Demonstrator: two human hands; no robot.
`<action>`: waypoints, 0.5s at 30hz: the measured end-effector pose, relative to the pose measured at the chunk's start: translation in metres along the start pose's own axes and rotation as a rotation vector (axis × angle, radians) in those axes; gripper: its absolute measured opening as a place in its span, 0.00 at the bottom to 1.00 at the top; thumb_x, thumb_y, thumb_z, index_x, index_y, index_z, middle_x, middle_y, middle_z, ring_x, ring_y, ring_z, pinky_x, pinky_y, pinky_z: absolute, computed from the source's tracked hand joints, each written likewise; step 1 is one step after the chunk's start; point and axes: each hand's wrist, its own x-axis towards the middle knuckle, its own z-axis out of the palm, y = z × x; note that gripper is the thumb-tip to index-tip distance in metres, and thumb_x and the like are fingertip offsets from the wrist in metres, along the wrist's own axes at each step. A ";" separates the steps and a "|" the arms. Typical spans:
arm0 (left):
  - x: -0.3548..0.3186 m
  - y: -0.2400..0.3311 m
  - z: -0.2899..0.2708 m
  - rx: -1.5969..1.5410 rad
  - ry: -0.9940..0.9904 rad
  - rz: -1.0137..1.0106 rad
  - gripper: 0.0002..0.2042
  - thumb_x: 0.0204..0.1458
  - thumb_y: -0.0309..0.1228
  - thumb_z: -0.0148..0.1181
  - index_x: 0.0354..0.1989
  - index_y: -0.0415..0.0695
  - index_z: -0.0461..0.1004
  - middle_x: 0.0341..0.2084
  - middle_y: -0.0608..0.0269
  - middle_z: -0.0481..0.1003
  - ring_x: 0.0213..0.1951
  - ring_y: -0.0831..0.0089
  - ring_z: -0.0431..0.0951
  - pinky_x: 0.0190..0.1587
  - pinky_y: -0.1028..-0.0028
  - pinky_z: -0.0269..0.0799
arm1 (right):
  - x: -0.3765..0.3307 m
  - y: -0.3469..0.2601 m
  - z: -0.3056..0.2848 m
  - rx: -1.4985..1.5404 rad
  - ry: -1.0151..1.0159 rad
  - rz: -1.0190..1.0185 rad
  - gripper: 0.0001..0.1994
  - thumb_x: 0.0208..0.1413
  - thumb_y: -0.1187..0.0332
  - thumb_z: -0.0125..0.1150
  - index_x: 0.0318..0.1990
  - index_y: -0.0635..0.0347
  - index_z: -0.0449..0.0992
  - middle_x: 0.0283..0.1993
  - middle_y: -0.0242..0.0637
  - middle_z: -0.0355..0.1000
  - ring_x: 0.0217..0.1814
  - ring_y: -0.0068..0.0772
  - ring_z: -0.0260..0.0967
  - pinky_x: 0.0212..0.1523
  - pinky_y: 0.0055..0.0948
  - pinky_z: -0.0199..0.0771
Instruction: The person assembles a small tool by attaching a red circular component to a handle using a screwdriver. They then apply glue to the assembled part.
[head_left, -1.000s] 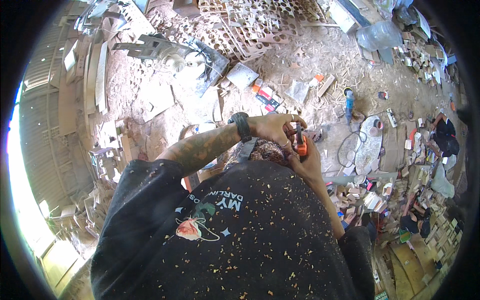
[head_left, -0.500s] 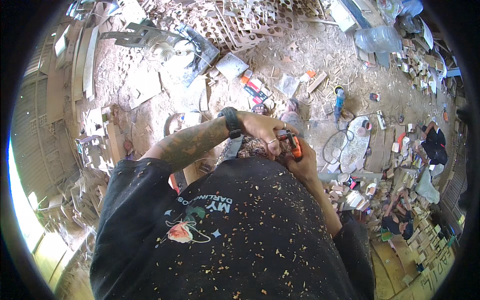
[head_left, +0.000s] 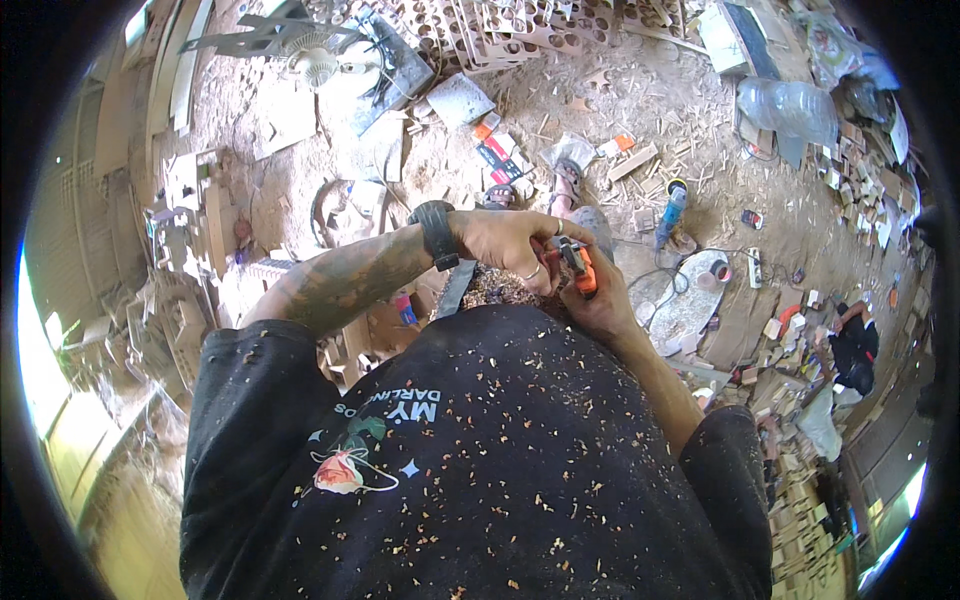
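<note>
My left hand (head_left: 505, 248), with a black watch (head_left: 437, 234) on its wrist, reaches across my body and curls over the front of a small orange-handled tool (head_left: 582, 270). From below, my right hand (head_left: 603, 300) grips the tool's handle. Both hands are pressed together just above my black shirt (head_left: 480, 450), which is strewn with wood chips. A heap of wood shavings (head_left: 497, 287) lies directly under the hands. Whatever is between the fingers is hidden.
The dirt floor is littered with offcuts and chips. A small fan (head_left: 318, 65) and cut-out wooden panels (head_left: 520, 20) lie at the top, a clear plastic bottle (head_left: 790, 105) at upper right, a blue power tool (head_left: 672, 210) with a cable beside my hands, and wood scraps (head_left: 800, 380) at right.
Both hands have stayed together on the orange tool, with only small finger movements. The view has shifted slightly, so the floor items sit a little lower in the picture.
</note>
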 end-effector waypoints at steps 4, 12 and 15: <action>0.013 0.020 0.015 0.010 0.151 -0.026 0.46 0.40 0.25 0.67 0.71 0.37 0.51 0.33 0.64 0.76 0.35 0.75 0.76 0.40 0.73 0.73 | 0.013 0.011 -0.027 -0.012 -0.067 -0.021 0.16 0.49 0.77 0.56 0.48 0.61 0.72 0.42 0.45 0.77 0.45 0.43 0.78 0.45 0.35 0.75; 0.046 0.024 0.015 0.338 0.657 -0.104 0.40 0.40 0.32 0.69 0.64 0.35 0.60 0.32 0.56 0.78 0.35 0.71 0.79 0.40 0.70 0.74 | 0.037 0.024 -0.067 0.040 -0.190 0.115 0.18 0.49 0.73 0.60 0.49 0.62 0.71 0.37 0.54 0.75 0.41 0.62 0.74 0.40 0.47 0.74; 0.066 0.018 0.006 0.461 0.814 -0.140 0.39 0.39 0.35 0.70 0.62 0.33 0.62 0.32 0.55 0.78 0.36 0.64 0.81 0.40 0.67 0.76 | 0.050 0.031 -0.069 -0.051 -0.201 0.216 0.21 0.49 0.72 0.59 0.53 0.63 0.71 0.37 0.56 0.76 0.41 0.61 0.74 0.41 0.47 0.74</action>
